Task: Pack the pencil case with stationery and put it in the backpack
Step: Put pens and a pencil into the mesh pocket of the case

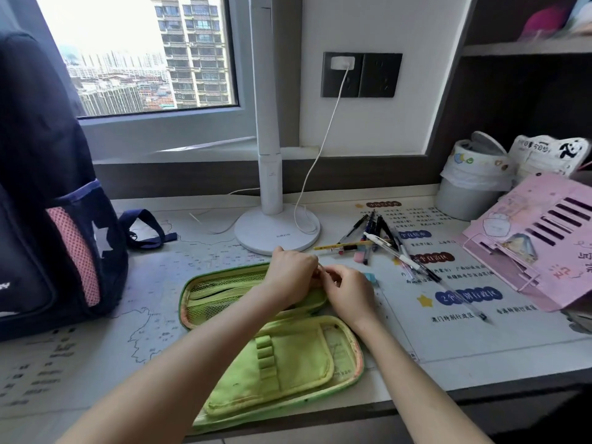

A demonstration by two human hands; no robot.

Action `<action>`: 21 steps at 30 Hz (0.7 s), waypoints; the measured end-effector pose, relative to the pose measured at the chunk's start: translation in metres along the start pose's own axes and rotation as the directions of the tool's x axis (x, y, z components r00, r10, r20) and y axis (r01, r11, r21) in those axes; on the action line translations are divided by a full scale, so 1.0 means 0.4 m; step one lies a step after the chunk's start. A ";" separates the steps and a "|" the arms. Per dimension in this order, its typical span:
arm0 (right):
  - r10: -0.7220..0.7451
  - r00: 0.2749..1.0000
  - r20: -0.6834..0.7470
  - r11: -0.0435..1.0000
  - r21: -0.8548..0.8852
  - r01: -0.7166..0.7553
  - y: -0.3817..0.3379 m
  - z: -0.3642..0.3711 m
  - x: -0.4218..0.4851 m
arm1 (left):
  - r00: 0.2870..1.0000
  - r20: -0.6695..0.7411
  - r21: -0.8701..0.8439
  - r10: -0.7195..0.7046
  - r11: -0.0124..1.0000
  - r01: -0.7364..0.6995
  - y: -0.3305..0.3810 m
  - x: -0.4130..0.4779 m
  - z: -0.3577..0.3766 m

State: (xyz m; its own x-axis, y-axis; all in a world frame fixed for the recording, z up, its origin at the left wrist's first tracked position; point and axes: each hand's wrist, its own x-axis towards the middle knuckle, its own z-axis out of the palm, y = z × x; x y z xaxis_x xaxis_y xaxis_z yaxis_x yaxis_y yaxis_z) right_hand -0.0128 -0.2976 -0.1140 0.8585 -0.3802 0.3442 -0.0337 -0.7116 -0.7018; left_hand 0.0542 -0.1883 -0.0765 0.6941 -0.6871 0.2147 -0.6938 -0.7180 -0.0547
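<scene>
Pencil case (pixel 272 341), green, lying unzipped and spread flat on the desk mat (pixel 448 334), mesh half farther, elastic-loop half nearer. Left hand (pixel 293 277) reaching across the far half, fingers curled down at its right end. Right hand (pixel 347 291) just beside it, fingertips bent inward and meeting the left's; whether anything is pinched between them, impossible to tell. Loose pens (pixel 378 238) piled beyond by the lamp base (pixel 277 232). Backpack (pixel 48 219) upright at far left.

Whatever left hand (pixel 290 277) & right hand (pixel 347 291) pinch is hidden (fingers curled over it); backpack (pixel 41 187) cut off at left edge.
</scene>
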 end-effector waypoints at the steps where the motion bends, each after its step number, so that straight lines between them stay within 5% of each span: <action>1: -0.003 1.000 0.000 1.000 0.003 0.003 0.002 -0.001 0.000 | 1.000 0.007 0.000 0.008 1.000 -0.008 -0.002 0.002 0.002; 11: -0.022 1.000 -0.004 1.000 0.020 0.022 0.008 0.003 -0.001 | 0.996 0.088 -0.093 0.025 0.996 -0.017 -0.017 0.014 -0.016; 16: -0.023 1.000 -0.001 1.000 0.019 0.023 0.013 0.005 -0.003 | 0.982 0.183 0.006 0.052 0.999 -0.054 -0.003 0.014 -0.003; 21: -0.037 0.999 -0.021 0.999 0.026 0.038 0.009 0.004 -0.003 | 0.994 0.107 -0.117 0.027 0.993 -0.014 -0.028 0.000 -0.012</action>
State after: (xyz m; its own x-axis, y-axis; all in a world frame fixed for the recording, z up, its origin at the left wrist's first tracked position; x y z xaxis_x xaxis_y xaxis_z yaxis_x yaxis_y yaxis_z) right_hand -0.0131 -0.2988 -0.1180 0.8482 -0.3657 0.3831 0.0118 -0.7101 -0.7040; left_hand 0.0610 -0.1798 -0.0712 0.6918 -0.7140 0.1076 -0.7213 -0.6902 0.0571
